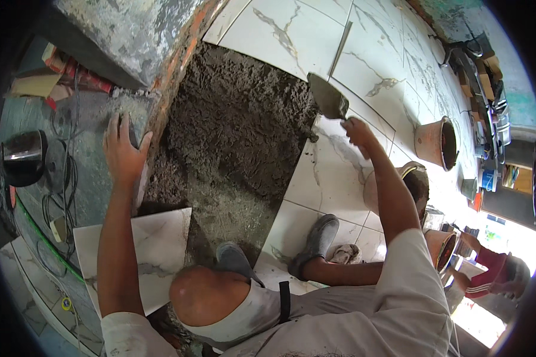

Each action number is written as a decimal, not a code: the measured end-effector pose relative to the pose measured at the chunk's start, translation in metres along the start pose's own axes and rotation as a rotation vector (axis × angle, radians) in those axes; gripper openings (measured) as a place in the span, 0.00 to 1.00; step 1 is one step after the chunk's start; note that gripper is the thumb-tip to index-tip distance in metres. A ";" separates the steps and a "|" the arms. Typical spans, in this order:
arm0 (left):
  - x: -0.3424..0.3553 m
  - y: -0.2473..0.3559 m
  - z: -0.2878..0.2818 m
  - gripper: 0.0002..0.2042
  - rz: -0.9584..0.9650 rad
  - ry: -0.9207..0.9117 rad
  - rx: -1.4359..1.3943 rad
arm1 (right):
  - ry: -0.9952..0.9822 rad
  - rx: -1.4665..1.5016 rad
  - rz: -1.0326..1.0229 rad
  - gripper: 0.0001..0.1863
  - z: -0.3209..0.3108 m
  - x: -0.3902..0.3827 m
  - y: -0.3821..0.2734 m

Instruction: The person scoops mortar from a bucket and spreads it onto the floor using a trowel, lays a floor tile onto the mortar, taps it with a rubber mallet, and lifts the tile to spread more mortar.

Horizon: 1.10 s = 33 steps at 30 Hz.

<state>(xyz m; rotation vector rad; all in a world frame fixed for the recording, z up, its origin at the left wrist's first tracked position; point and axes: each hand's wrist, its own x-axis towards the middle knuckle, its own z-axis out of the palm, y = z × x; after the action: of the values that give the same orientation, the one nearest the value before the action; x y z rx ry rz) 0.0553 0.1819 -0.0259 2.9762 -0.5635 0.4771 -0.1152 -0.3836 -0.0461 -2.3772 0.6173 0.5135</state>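
Note:
My right hand (357, 132) is closed around the handle of a trowel (327, 98), whose grey blade carries some mortar. The blade sits over the edge where dark wet mortar (238, 119) meets the white marbled floor tiles (333, 157). On the left, my left hand (124, 146) lies with fingers spread on the grey concrete ledge (95, 110) beside the mortar bed, holding nothing. A loose white marbled tile (155, 250) rests under my left forearm, near my bent knee.
Several buckets (436, 143) stand on the tiles at right, near another person (488, 273) in a red sleeve. Cables (65, 178), a black helmet-like object (24, 157) and a green hose (47, 241) lie at left. A crumpled cloth (345, 254) is by my right shoe.

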 end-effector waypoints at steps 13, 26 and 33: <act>0.000 -0.003 0.008 0.32 0.041 0.034 -0.026 | -0.669 0.053 0.223 0.26 0.066 -0.062 0.009; -0.002 -0.008 0.011 0.33 0.058 0.054 -0.023 | -0.320 -0.146 0.083 0.19 0.081 -0.095 -0.026; -0.003 -0.007 0.010 0.33 0.020 0.043 0.021 | -0.464 -0.740 -0.145 0.20 0.129 -0.135 -0.043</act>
<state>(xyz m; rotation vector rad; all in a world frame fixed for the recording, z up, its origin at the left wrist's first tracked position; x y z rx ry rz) 0.0581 0.1883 -0.0365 2.9742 -0.5889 0.5506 -0.2282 -0.2295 -0.0532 -2.7766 0.0262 1.3609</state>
